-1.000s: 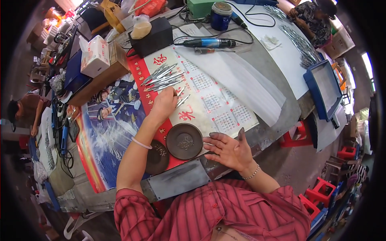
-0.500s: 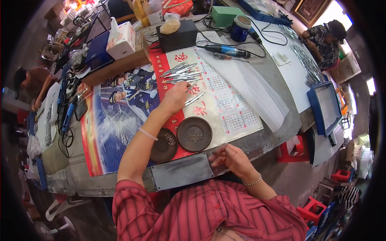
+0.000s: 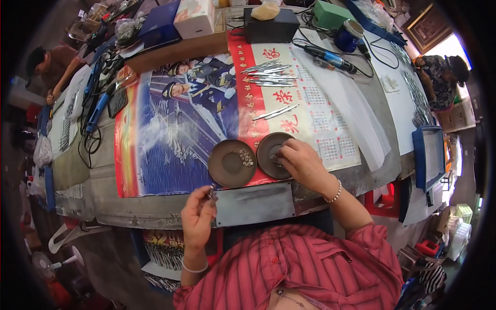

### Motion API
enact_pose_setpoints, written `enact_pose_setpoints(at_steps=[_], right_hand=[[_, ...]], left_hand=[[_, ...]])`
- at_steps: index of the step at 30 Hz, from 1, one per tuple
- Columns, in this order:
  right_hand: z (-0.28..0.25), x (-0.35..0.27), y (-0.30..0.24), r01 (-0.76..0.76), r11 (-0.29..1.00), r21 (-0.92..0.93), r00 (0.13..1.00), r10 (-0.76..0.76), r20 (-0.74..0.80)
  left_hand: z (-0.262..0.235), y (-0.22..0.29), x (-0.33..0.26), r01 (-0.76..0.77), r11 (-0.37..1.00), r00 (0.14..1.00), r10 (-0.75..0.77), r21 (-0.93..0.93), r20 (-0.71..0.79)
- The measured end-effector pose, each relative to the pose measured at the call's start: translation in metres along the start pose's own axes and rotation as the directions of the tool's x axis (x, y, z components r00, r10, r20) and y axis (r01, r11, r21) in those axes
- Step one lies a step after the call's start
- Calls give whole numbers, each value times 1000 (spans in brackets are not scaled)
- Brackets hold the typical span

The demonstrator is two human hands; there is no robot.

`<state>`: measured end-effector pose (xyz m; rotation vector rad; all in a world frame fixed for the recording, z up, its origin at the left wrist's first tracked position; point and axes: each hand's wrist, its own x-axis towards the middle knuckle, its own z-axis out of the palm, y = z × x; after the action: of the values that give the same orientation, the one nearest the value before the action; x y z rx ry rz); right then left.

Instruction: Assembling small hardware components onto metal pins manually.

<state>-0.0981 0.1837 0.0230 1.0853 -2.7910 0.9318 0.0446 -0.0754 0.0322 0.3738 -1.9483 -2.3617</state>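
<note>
Where the left hand (image 3: 198, 219) comes up, left of the lower middle of the frame, its thumb and fingertips are pinched together on a small shiny piece (image 3: 211, 192), half covered and too small for me to make out. It looks like metal, so I'd expect it to be light, stiff and slippery, best taken by the very fingertips. Just to the right lies a flat grey plate (image 3: 258, 204) along the near edge of the tabletop (image 3: 129, 209).

Beyond it, near the centre, sit two shallow dark bowls. The left bowl (image 3: 219, 164) has small silvery bits (image 3: 246, 157) gathered at its right side; these look nearly weightless and apt to roll, so one at a time seems wise. Over the right bowl (image 3: 265, 150) the right hand (image 3: 306, 164) reaches down, its fingertips bunched inside among more fine bits (image 3: 277, 163); whether they close on any, I cannot tell.

Farther up, on the bright printed poster (image 3: 175, 134), lie a few slender silvery pieces (image 3: 276, 112), and past them a larger bundle (image 3: 269, 77). They seem rigid, smooth and possibly sharp at the tips, so I'd hold one by its middle. A black box (image 3: 271, 26) stands beyond, at upper centre.
</note>
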Motion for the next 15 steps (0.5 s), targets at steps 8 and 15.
enact_pose_setpoints(at_steps=[8, 15], right_hand=[[16, 29, -2, 161, 945, -286, 955, -75, 288], [11, 32, 8, 211, 957, -198, 945, -148, 292]], left_hand=[[18, -20, -18, 140, 987, 978, -125, -78, 165], [38, -25, -4, 126, 985, 965, -95, -114, 245]])
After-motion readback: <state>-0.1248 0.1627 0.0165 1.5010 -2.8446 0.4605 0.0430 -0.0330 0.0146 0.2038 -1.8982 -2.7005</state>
